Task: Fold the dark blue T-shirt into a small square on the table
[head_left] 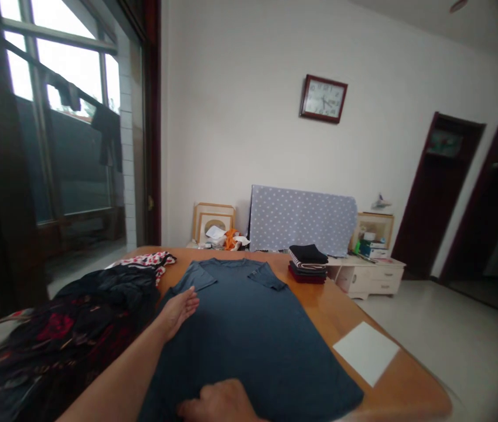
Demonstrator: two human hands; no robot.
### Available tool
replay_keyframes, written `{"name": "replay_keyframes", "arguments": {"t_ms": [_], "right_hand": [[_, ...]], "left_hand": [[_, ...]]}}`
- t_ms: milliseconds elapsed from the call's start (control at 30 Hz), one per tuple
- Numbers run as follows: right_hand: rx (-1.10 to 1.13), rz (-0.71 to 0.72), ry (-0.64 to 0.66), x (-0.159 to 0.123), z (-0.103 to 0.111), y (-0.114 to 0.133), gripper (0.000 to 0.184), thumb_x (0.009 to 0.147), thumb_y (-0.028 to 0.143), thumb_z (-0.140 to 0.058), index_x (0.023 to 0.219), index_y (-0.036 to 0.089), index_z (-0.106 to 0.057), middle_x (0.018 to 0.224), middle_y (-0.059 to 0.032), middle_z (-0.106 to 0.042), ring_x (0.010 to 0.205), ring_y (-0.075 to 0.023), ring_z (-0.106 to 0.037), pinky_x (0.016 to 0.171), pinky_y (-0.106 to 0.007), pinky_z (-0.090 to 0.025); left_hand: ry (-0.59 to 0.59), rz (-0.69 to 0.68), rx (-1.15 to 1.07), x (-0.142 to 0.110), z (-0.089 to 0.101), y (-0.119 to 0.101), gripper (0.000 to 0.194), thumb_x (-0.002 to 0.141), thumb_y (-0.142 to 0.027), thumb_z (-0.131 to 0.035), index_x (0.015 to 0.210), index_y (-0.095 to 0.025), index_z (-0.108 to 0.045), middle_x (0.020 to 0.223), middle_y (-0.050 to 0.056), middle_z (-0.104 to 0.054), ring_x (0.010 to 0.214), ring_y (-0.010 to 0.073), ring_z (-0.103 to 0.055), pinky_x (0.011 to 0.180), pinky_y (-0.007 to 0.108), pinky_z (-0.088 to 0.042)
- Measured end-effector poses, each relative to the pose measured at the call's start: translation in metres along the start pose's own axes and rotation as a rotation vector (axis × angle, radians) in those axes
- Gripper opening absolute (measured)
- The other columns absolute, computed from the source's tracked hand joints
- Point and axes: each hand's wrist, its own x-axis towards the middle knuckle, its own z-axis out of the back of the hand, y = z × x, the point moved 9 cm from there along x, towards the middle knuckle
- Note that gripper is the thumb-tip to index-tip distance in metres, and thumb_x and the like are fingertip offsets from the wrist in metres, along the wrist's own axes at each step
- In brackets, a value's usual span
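Observation:
A dark blue T-shirt (240, 334) lies spread flat on the wooden table (345, 308), its collar at the far end and both short sleeves out to the sides. My left hand (181, 310) is over the shirt's left side, just below the left sleeve. Its fingers are stretched out with nothing in them. At the bottom of the view my right hand (222, 401) is over the lower part of the shirt, back upward and fingers curled. Whatever lies under those fingers is hidden.
A heap of dark clothes (99, 316) covers the table's left side. Folded clothes (308, 264) are stacked at the far right corner, and a white sheet (367, 353) lies near the right edge. Behind stand a cloth-covered panel (302, 220) and a white cabinet (376, 278).

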Motion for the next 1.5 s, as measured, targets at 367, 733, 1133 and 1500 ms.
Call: {"name": "replay_keyframes", "arguments": {"t_ms": [367,733,1133,1500], "right_hand": [[0.062,0.052,-0.036,-0.022,0.027,0.013,0.038,0.097,0.037,-0.044,0.131,0.038,-0.062,0.092,-0.0017,-0.071,0.085,-0.0176,-0.066,0.072,-0.027,-0.042],[0.079,0.051,-0.014,-0.033,0.024,0.013,0.044,0.099,0.04,-0.038,0.138,0.032,-0.057,0.11,-0.0041,-0.069,0.1,-0.0192,-0.065,0.085,-0.03,-0.045],[0.157,0.007,-0.004,-0.035,0.024,0.009,0.044,0.099,0.038,-0.042,0.137,0.028,-0.059,0.12,-0.0063,-0.068,0.11,-0.0204,-0.061,0.096,-0.031,-0.043],[0.125,-0.007,0.036,-0.037,0.028,0.014,0.04,0.099,0.041,-0.042,0.135,0.037,-0.061,0.095,-0.0035,-0.065,0.094,-0.0184,-0.062,0.081,-0.028,-0.042]], "left_hand": [[-0.414,-0.346,0.225,-0.16,0.152,-0.035,0.05,0.073,-0.06,-0.069,0.095,-0.016,-0.065,0.092,0.008,-0.072,0.079,0.0171,-0.067,0.067,0.025,-0.048],[-0.53,-0.479,0.652,-0.278,0.141,0.02,0.02,0.079,-0.032,-0.06,0.093,-0.019,-0.065,0.08,0.001,-0.066,0.074,0.0176,-0.062,0.07,0.028,-0.047],[-0.703,-0.465,0.805,-0.292,0.129,0.023,0.019,0.09,-0.037,-0.052,0.082,-0.022,-0.062,0.078,0.003,-0.064,0.076,0.0199,-0.06,0.069,0.029,-0.04],[-0.745,-0.622,1.054,-0.314,0.099,0.003,0.019,0.093,-0.031,-0.048,0.102,-0.022,-0.061,0.103,0.01,-0.065,0.101,0.026,-0.058,0.09,0.036,-0.041]]}}
